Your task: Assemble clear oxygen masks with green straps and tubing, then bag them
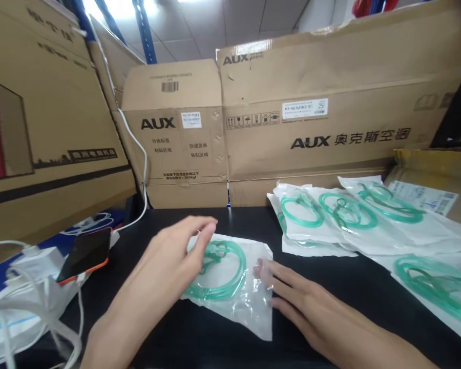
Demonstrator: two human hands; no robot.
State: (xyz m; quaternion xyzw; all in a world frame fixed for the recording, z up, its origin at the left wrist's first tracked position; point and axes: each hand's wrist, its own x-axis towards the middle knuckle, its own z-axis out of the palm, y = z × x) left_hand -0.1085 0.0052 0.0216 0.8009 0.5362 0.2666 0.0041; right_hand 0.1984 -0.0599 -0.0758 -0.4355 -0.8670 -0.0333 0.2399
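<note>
A clear plastic bag with coiled green tubing [230, 279] lies flat on the black table [353, 279] in front of me. My left hand [172, 256] hovers over the bag's left edge, fingers stretched out and together, touching or just above it. Pressed flat on the bag's right edge is my right hand [295, 297], its fingertips partly tucked inside or under the clear film. Neither hand grips anything.
Several more bagged green tubes [346, 215] are fanned out at the right, with another [438, 287] nearer the edge. AUX cardboard boxes [311, 113] wall the back. A phone in an orange case [86, 253], white cables and a charger [34, 259] sit at left.
</note>
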